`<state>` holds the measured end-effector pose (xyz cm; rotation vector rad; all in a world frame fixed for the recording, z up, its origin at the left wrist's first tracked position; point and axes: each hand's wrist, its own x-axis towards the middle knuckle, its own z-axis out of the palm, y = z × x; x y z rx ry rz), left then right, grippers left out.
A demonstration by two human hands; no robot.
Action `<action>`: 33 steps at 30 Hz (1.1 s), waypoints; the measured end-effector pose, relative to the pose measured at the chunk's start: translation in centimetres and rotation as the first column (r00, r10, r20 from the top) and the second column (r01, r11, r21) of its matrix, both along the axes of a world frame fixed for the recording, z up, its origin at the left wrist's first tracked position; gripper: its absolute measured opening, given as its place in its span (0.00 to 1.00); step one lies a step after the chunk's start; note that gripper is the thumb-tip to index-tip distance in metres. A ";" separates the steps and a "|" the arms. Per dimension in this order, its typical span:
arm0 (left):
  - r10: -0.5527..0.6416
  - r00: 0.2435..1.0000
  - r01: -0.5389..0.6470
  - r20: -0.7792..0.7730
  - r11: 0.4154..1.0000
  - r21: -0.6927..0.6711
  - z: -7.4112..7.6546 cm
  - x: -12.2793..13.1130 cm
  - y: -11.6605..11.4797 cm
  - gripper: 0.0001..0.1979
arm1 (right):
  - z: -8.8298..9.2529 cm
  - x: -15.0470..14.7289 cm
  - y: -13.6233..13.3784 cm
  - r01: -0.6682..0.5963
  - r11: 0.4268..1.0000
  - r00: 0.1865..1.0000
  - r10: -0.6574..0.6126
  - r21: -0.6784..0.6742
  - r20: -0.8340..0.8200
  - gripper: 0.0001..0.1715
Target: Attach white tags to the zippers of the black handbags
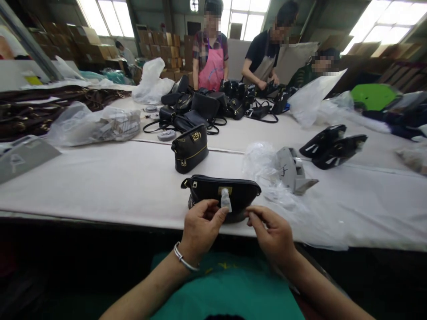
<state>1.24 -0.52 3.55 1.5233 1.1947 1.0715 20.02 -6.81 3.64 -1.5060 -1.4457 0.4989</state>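
Observation:
A black handbag (240,195) stands upright at the table's near edge, with a gold plate on its front. A small white wrap (226,200) hangs over that plate. My left hand (202,229), with a silver bangle at the wrist, is closed at the bag's front, its thumb and fingers at the lower end of the wrap. By the bag's lower right side, my right hand (273,231) is closed, thumb and index finger together; whatever lies between them is too small to make out. Just beyond stands another black bag (190,149) with gold zips and a gold emblem.
More black bags (205,106) are heaped farther back. Clear plastic (260,162) and a grey piece (289,171) lie to the right, near two black bags (336,149). A plastic bag of papers (100,124) lies left. Co-workers (213,62) stand across the table.

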 end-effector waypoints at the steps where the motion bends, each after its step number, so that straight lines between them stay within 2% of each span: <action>1: -0.023 1.000 0.023 0.001 1.000 -0.018 0.1 0.4 0.0 0.16 | 0.2 0.4 0.0 0.025 0.997 0.999 -0.028 0.079 0.042 0.09; 4: -0.028 1.000 0.029 0.008 0.989 -0.146 0.2 1.3 0.4 0.15 | 0.6 1.1 0.2 0.048 0.983 0.995 -0.063 0.179 0.080 0.08; 7: -0.033 0.999 0.039 0.022 0.936 -0.350 0.1 1.6 1.0 0.19 | 0.3 1.3 0.4 0.028 0.985 0.997 -0.040 0.170 0.067 0.08; 9: -0.081 0.997 0.077 0.007 0.916 -0.394 0.1 1.4 1.2 0.21 | 0.1 1.5 0.4 0.019 0.986 0.997 -0.030 0.163 0.067 0.08; 13: -0.217 0.963 0.175 -0.161 0.954 -0.244 1.0 -0.6 1.1 0.19 | 0.1 2.4 0.5 0.080 0.977 0.991 -0.099 0.195 0.089 0.08; 15: -0.193 0.957 0.163 -0.218 0.975 -0.148 1.7 -2.1 1.0 0.17 | 0.1 3.1 0.9 0.141 0.968 0.980 -0.166 0.207 0.110 0.09; 16: -0.127 0.967 0.109 -0.220 0.990 -0.095 2.0 -3.0 1.2 0.16 | 0.0 3.3 1.1 0.163 0.967 0.975 -0.188 0.195 0.120 0.11; 18: 0.101 0.977 -0.098 -0.190 0.995 0.025 2.2 -4.7 1.7 0.14 | -0.5 3.6 1.7 0.167 0.976 0.973 -0.186 0.140 0.135 0.18; 20: 0.338 0.931 -0.321 -0.139 0.938 0.130 2.1 -6.1 2.6 0.12 | -1.2 3.6 2.2 0.138 0.988 0.979 -0.147 0.076 0.138 0.27; 22: 0.420 0.901 -0.400 -0.104 0.900 0.171 1.6 -7.1 3.7 0.13 | -2.0 3.3 2.8 0.116 0.993 0.984 -0.120 0.037 0.130 0.32; 25: 0.301 0.949 -0.274 -0.093 0.934 0.228 0.8 -7.6 5.0 0.15 | -2.6 3.0 3.8 0.113 0.993 0.987 -0.116 0.036 0.112 0.33; 29: 0.117 0.990 -0.085 -0.083 0.946 0.313 0.0 -7.2 6.0 0.22 | -2.8 3.4 6.0 0.052 0.996 0.991 -0.060 0.072 0.115 0.34; 33: 0.091 0.992 -0.066 -0.087 0.965 0.253 -0.1 -6.8 6.1 0.23 | -3.2 4.0 9.7 0.010 0.999 1.000 -0.010 0.046 -0.006 0.36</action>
